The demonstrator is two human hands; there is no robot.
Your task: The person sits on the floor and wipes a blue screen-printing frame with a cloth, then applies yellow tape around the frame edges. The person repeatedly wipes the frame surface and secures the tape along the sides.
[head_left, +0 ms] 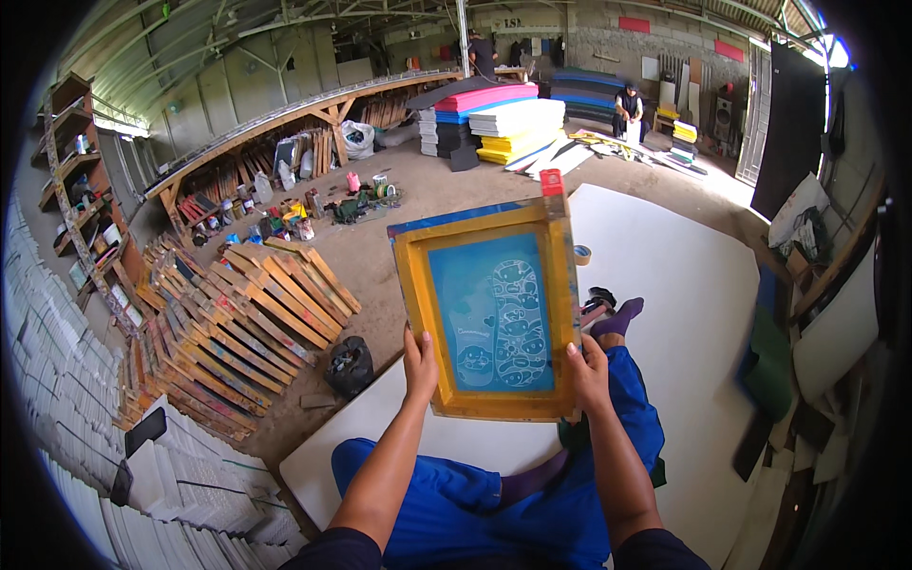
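Between my two hands I hold up a screen printing frame [494, 313], its wooden border stained yellow-orange. Blue mesh fills it, bearing a pale slipper-shaped pattern of small cartoon figures. My left hand [420, 364] grips the lower left side, thumb on the front. On the lower right side my right hand [589, 372] is closed in the same way. A red piece [551, 182] sticks up at the frame's top right corner. Behind the frame, a roll of tape [582, 255] lies on the white sheet [665, 285] where I sit; the frame hides part of that sheet.
Several wooden frames [256, 323] stand in rows at left, beside a black bag [350, 368]. White stacks [190, 484] rise at near left. Coloured foam sheets [513, 119] are piled farther back. One person [629, 112] sits beyond; another [483, 55] stands at the back.
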